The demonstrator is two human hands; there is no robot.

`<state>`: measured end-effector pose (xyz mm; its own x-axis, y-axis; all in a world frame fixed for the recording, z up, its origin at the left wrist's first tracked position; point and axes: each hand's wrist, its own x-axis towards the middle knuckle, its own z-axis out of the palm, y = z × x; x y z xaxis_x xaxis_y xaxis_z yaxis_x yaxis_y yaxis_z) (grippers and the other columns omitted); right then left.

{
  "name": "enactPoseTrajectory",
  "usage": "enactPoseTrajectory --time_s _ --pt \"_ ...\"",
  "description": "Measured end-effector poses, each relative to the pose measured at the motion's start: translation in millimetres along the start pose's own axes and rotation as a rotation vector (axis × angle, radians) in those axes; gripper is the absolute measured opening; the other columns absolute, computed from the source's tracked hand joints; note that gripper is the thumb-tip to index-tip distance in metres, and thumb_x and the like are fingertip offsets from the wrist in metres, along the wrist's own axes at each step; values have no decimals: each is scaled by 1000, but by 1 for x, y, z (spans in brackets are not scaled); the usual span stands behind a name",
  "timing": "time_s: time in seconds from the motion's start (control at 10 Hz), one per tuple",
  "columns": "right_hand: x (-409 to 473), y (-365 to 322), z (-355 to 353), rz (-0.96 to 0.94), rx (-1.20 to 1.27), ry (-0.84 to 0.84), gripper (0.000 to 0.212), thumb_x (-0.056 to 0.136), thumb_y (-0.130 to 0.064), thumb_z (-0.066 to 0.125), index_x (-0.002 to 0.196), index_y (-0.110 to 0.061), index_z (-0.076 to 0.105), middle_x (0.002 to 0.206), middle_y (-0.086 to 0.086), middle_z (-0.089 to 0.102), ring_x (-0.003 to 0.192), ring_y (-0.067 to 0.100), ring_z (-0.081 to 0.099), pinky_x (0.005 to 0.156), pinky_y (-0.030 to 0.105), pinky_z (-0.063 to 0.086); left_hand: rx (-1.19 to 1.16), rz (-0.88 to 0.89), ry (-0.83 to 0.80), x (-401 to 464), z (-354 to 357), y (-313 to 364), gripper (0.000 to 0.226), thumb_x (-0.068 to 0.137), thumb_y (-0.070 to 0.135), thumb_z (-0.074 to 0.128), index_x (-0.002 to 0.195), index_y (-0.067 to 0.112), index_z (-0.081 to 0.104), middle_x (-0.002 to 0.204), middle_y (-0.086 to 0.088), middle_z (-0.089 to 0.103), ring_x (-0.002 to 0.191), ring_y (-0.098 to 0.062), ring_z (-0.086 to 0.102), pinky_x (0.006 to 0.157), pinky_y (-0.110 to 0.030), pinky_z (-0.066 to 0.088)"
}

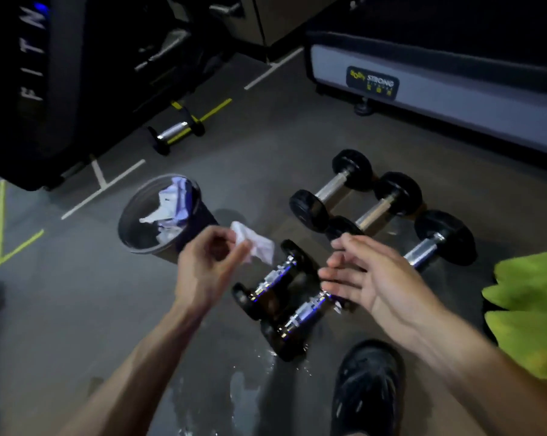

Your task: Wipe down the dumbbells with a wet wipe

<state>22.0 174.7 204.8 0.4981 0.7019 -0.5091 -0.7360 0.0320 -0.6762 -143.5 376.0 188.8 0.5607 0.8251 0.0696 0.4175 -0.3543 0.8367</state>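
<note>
My left hand [207, 267] pinches a crumpled white wet wipe [255, 245] between thumb and fingers, just right of a round bin. My right hand [365, 278] hovers open, fingers spread, over the right end of two small black dumbbells [278, 278] with shiny chrome handles lying side by side on the grey floor. Three larger black dumbbells [383, 206] lie beyond them to the right; my right hand covers part of the nearest one.
A dark round bin [134, 234] holding used white wipes stands at the left. Water is splashed on the floor [244, 382] near my black shoe [368, 388]. A green cloth [530, 309] lies at the right. Gym machines and a chrome roller handle [174, 132] stand behind.
</note>
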Motion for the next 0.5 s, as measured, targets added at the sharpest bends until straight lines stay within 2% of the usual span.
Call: enactPoseTrajectory --time_s 0.1,0.2,0.3,0.4,0.5 --pt "4 -33 22 51 -37 -68 22 95 -28 61 100 -7 67 75 9 65 68 23 71 64 35 65 33 -173 287 42 -63 -31 26 87 25 86 80 10 66 65 8 64 64 -8 56 63 -29 43" --pt "10 -59 41 56 -115 -84 23 102 -28 55 97 -9 67 75 7 66 66 19 70 63 33 63 71 -351 476 75 -104 -58 26 86 33 84 83 12 69 68 7 67 67 -14 62 65 -31 46" --pt "15 -75 57 55 -184 -123 25 104 -30 52 96 -12 67 76 5 65 66 18 69 61 31 61 103 -493 531 95 -127 -82 29 81 40 84 87 15 70 81 -2 76 82 -26 74 78 -37 57" --pt "21 -78 66 64 -212 -155 27 105 -32 52 95 -12 67 76 4 65 68 17 69 63 31 60 113 -561 471 106 -131 -98 32 75 46 81 88 17 74 85 -3 77 84 -27 75 79 -37 58" --pt "18 -79 72 78 -226 -170 29 105 -34 51 96 -12 67 77 4 65 68 18 69 65 32 60 123 -560 337 110 -124 -97 34 88 41 76 105 13 80 91 -9 74 86 -26 68 83 -35 55"
